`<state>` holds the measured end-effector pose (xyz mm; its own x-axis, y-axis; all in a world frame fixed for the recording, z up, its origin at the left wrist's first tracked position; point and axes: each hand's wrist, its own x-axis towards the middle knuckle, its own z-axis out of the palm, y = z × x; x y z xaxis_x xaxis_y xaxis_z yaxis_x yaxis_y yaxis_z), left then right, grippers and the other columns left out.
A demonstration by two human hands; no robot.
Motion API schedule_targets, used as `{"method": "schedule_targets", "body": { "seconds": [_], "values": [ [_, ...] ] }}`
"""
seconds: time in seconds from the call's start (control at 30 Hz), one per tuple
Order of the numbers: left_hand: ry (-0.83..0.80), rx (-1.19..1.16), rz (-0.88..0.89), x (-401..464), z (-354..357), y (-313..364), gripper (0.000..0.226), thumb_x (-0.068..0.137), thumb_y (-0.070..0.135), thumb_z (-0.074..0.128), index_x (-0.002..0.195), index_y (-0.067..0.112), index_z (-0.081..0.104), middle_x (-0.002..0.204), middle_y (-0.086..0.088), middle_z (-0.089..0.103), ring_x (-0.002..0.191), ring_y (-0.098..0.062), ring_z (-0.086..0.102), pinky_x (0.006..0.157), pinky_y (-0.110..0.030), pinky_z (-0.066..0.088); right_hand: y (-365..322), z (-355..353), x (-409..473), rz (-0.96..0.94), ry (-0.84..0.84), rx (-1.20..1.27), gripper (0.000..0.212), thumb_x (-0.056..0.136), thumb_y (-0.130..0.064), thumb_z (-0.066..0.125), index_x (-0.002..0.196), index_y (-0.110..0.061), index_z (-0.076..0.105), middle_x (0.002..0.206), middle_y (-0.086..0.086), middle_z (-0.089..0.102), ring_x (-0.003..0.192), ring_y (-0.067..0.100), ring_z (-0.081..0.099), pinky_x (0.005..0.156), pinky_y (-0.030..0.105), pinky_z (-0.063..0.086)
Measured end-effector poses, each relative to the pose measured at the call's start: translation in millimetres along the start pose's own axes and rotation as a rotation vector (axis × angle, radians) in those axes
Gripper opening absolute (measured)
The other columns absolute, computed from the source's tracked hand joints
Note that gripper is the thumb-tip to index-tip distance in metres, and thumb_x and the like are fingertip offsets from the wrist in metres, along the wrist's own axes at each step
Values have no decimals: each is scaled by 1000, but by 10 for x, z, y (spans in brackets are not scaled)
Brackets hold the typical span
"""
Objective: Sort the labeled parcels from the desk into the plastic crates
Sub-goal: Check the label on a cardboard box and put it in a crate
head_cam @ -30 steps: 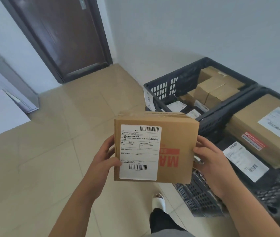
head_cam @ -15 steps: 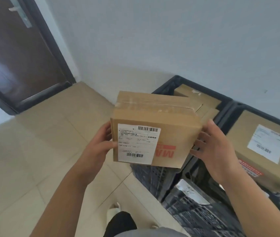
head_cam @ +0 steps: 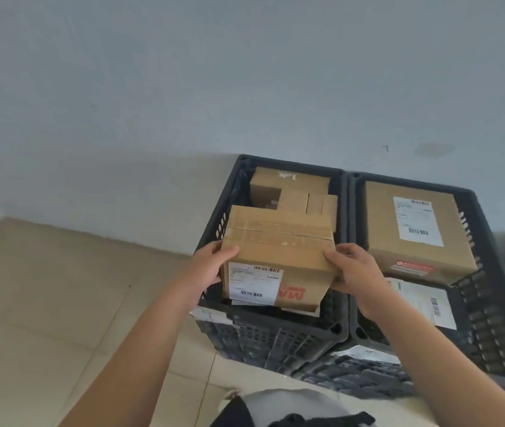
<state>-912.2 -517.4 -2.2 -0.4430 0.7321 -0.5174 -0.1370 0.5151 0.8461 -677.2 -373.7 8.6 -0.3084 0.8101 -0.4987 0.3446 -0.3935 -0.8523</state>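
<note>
Now both hands' grip, left (head_cam: 211, 266) and right (head_cam: 354, 269), around parcel (head_cam: 279, 251) edges, above left crate (head_cam: 276, 334) rim.

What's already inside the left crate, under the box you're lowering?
Behind the held box, plain cardboard boxes sit at the left crate's far end. White label edges peek out beneath it. The rest of the crate floor is covered.

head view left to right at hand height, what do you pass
left hand → held parcel → right hand → labelled box in the right crate
</note>
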Motion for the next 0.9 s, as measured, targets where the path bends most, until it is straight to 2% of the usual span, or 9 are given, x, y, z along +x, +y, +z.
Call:
{"method": "schedule_targets", "body": {
  "seconds": [0.1,0.17,0.33,0.43,0.57,0.63,0.77,0.83,0.9],
  "values": [
    [-68,12,-49,273,-58,-56,41,103,42,57,137,20,58,118,5,71,112,-13,61,113,-51,43,6,130,42,10,75,-18,26,103,-24,61,127,-14,59,111,4,67,98,19,66,81,39,60],
    [-135,3,-68,380,-75,-85,39,104,41,56,137,20,59,124,2,71,119,-15,61,109,-49,44,18,184,48,15,123,-15,27,104,-23,60,129,-13,60,108,3,68,96,18,66,73,33,58],
    [-213,12,-55,500,-99,-71,36,106,38,54,136,19,60,124,1,71,120,-17,62,109,-50,44,78,248,25,32,224,0,26,103,-22,60,128,-12,62,112,6,69,101,23,66,89,44,60],
    [-251,31,-46,556,-106,-24,34,106,38,54,133,19,62,122,2,73,118,-15,63,99,-44,48,87,253,-7,24,255,30,19,104,-20,60,121,-14,62,109,5,68,97,20,66,89,43,59],
    [-301,66,-34,611,-64,1,31,107,36,52,132,20,61,122,1,72,115,-13,63,97,-41,46,141,233,-2,19,299,-10,29,103,-20,60,131,-11,64,115,6,69,106,25,67,97,49,58],
    [-315,71,-40,660,-20,-55,30,107,30,53,134,18,59,125,-1,71,113,-14,64,98,-40,45,202,223,14,-1,325,-104,32,103,-18,59,134,-12,64,122,5,69,110,25,66,99,47,57],
    [-313,9,-67,783,82,-251,35,105,19,57,139,12,55,133,-7,67,118,-19,64,95,-35,52,341,259,54,-108,382,-417,47,100,-13,57,146,-23,53,134,5,63,101,20,63,75,33,54],
    [-303,20,-64,835,149,-342,40,104,17,58,143,12,53,136,-6,65,117,-18,63,89,-29,52,388,344,75,-144,365,-621,51,98,-7,53,147,-22,52,145,7,53,113,24,58,87,38,55],
    [-278,48,-55,882,213,-419,48,103,19,61,149,15,48,142,-5,63,125,-20,60,104,-38,49,443,456,90,-175,295,-836,48,99,-7,51,146,-17,54,151,8,48,135,30,45,109,44,45]
  ]
}}
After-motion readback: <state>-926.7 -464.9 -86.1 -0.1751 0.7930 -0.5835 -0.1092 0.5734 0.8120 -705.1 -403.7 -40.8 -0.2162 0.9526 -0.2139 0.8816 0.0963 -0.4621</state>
